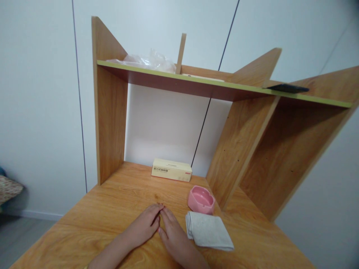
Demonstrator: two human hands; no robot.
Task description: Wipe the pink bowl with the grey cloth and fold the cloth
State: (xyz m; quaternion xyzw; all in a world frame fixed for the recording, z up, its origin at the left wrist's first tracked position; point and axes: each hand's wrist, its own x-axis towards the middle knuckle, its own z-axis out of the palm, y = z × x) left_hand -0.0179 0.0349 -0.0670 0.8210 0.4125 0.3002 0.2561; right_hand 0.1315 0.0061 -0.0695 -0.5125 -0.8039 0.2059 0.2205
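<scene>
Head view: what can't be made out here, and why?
All in the head view:
Palms of the left hand and right hand: hidden, turned down toward the table.
Inner layers of the folded cloth: hidden by its top layer.
Fine print on the box: too small.
Pale flat thing: partly hidden by the shelf's front edge.
Patterned fabric: cut off at left.

- I'm seeing wood grain running across the desktop (126, 198), smooth with a faint sheen.
- The cloth (210, 232) is showing me a soft, matt, slightly rough weave.
- The ashtray (201, 200) is looking smooth; from here I'm not managing to tell plastic from ceramic.
- The box (171, 172) is looking like smooth card.
- The bag (161, 61) is gleaming at me: thin, crinkled, clear plastic.
</scene>
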